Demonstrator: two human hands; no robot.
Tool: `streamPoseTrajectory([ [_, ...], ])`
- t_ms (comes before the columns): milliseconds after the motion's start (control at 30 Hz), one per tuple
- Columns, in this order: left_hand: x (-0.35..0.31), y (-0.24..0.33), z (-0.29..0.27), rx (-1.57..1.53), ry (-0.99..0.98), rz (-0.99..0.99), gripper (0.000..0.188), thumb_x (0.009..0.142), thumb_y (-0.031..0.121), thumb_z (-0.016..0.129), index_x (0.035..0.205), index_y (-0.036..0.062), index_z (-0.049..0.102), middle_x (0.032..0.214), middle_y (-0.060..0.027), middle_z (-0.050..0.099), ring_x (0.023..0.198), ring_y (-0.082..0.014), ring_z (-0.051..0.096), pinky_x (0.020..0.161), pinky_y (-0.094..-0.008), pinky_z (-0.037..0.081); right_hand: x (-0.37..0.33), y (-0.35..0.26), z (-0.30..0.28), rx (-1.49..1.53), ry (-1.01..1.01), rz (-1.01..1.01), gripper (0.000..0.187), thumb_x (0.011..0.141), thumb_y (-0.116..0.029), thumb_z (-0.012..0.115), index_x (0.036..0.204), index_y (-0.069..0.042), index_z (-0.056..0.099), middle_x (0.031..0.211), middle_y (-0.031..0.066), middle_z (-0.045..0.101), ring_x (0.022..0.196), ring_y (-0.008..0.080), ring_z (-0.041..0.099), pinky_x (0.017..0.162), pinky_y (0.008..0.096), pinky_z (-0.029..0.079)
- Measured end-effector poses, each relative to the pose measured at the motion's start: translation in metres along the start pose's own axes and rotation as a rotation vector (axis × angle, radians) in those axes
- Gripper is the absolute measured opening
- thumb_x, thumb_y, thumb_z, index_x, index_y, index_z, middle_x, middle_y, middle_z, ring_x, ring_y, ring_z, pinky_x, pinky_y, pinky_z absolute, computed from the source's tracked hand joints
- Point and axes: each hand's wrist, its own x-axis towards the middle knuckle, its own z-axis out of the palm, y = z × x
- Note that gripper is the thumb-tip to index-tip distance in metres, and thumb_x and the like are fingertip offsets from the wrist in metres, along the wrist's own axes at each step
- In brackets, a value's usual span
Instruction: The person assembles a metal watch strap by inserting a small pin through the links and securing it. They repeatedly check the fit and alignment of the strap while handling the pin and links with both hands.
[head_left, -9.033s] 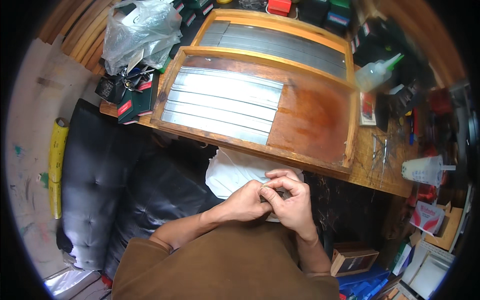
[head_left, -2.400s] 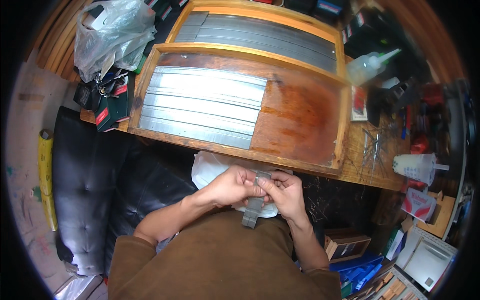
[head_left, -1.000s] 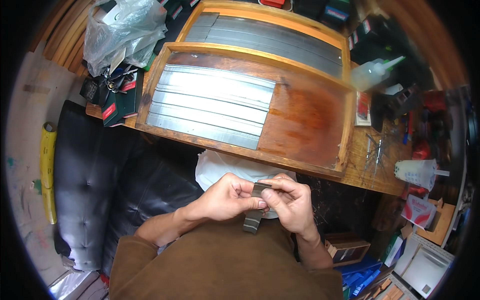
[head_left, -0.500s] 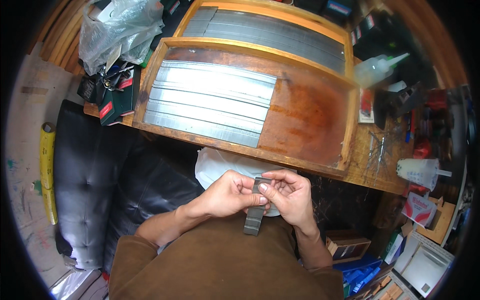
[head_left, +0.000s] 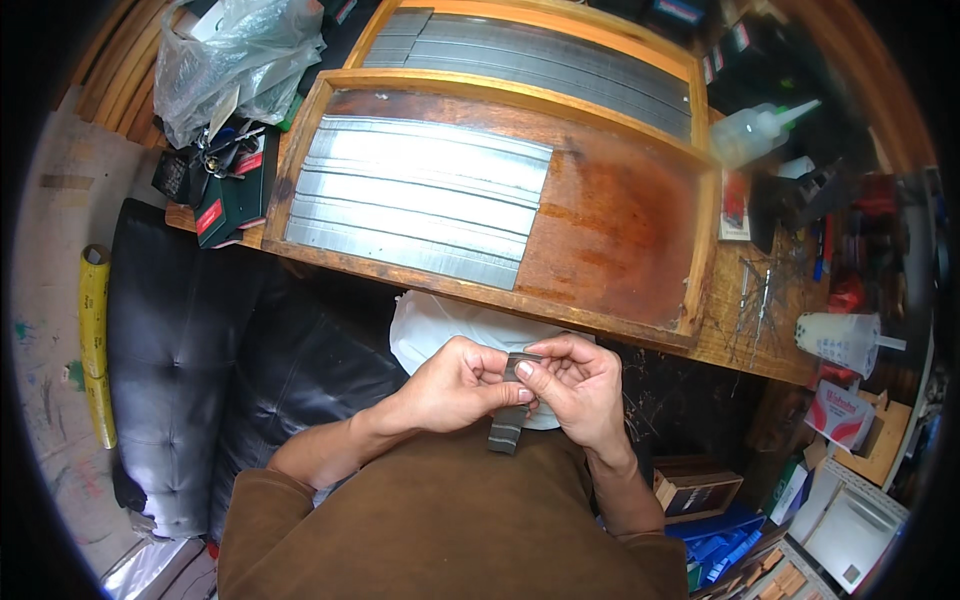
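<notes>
My left hand [head_left: 465,383] and my right hand [head_left: 576,388] meet in front of my brown shirt, both closed on a dark grey banded strip [head_left: 505,432], metal by its look. Its lower end hangs below my fingers, and its top edge shows between the thumb and fingers of my right hand. The middle of the strip is hidden behind my fingertips. Beyond my hands, rows of shiny flat metal strips [head_left: 415,200] cover the left part of a wooden tray [head_left: 480,296]; brown wood shows on its right.
A second wooden tray [head_left: 545,22] with grey strips lies behind. Left are a plastic bag [head_left: 240,75], keys [head_left: 225,150] and a black padded seat [head_left: 165,370]. Right are a squeeze bottle [head_left: 755,135], thin metal tools [head_left: 764,300], a drink cup [head_left: 838,338] and a wooden box [head_left: 697,492].
The strip's lower end has swung up a little and its top has tilted, so it looks shorter. Both hands keep their hold in nearly the same place.
</notes>
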Motion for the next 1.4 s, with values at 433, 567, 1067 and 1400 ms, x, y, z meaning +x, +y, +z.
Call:
streamPoseTrajectory([
  [433, 0.001, -0.006, -0.005, -0.003, -0.023, -0.018, 0.019, 0.099, 0.005, 0.071, 0.115, -0.0050, 0.073, 0.104, -0.0122, 0.078, 0.098, -0.0150, 0.073, 0.086, -0.0285, 0.060, 0.000, 0.002, -0.001, 0.024, -0.007, -0.016, 0.016, 0.094, 0.004, 0.073, 0.109, 0.006, 0.068, 0.086, 0.0075, 0.070, 0.067, 0.0075, 0.066, 0.055, 0.0208, 0.056],
  [567, 0.001, -0.006, -0.005, -0.011, -0.021, -0.026, 0.019, 0.098, 0.006, 0.072, 0.114, -0.0049, 0.074, 0.104, -0.0120, 0.078, 0.097, -0.0149, 0.073, 0.086, -0.0280, 0.060, 0.000, 0.001, -0.001, 0.034, -0.003, -0.015, 0.016, 0.094, 0.004, 0.073, 0.109, 0.006, 0.067, 0.086, 0.0074, 0.070, 0.067, 0.0078, 0.066, 0.055, 0.0213, 0.056],
  [1067, 0.002, -0.004, 0.000, -0.002, 0.030, -0.003, 0.015, 0.100, 0.007, 0.070, 0.109, -0.0048, 0.075, 0.095, -0.0041, 0.077, 0.083, -0.0030, 0.065, 0.069, -0.0202, 0.052, -0.002, -0.001, -0.003, -0.041, 0.014, -0.040, 0.014, 0.094, 0.005, 0.073, 0.107, 0.009, 0.070, 0.089, 0.0077, 0.069, 0.073, 0.0083, 0.066, 0.062, 0.0216, 0.055],
  [1400, 0.002, -0.009, 0.001, 0.017, 0.019, 0.012, 0.016, 0.100, 0.009, 0.072, 0.106, -0.0052, 0.075, 0.093, -0.0042, 0.077, 0.083, -0.0033, 0.065, 0.071, -0.0206, 0.053, -0.001, -0.005, -0.004, -0.208, -0.010, -0.110, 0.009, 0.093, 0.003, 0.075, 0.098, 0.010, 0.074, 0.089, 0.0078, 0.068, 0.073, 0.0081, 0.065, 0.059, 0.0214, 0.052],
])
